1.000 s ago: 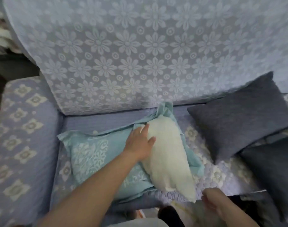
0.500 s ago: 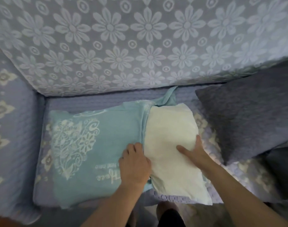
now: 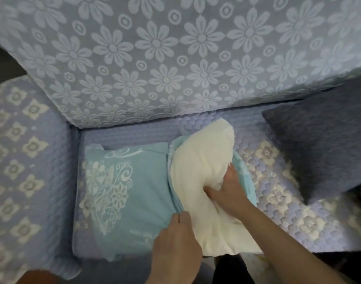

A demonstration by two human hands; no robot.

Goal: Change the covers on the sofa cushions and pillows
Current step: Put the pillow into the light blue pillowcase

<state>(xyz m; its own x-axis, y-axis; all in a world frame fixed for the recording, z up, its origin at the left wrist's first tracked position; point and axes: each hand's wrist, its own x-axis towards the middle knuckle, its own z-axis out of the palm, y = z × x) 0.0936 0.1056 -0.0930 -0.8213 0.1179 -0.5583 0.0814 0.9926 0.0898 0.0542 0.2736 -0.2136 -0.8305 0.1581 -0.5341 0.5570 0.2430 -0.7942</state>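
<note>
A light-blue pillow cover [image 3: 134, 187] with a white heart pattern lies flat on the sofa seat [image 3: 278, 201]. A cream bare pillow [image 3: 200, 171] sticks halfway out of its open right end. My left hand [image 3: 175, 238] holds the cover's opening edge at the near side, fingers curled on the fabric. My right hand [image 3: 229, 189] digs into the pillow's right side, fingers bunching the cream fabric against the cover's edge.
A dark grey cushion [image 3: 323, 144] leans at the right. The flowered backrest cover [image 3: 175, 58] fills the top. The patterned armrest [image 3: 19, 171] stands at the left. A dark shape lies at the bottom edge, below my arms.
My right hand has shifted from lying flat on the pillow to gripping into its right side. The pillow has bunched up and risen toward the backrest. My left hand slid nearer along the cover's opening.
</note>
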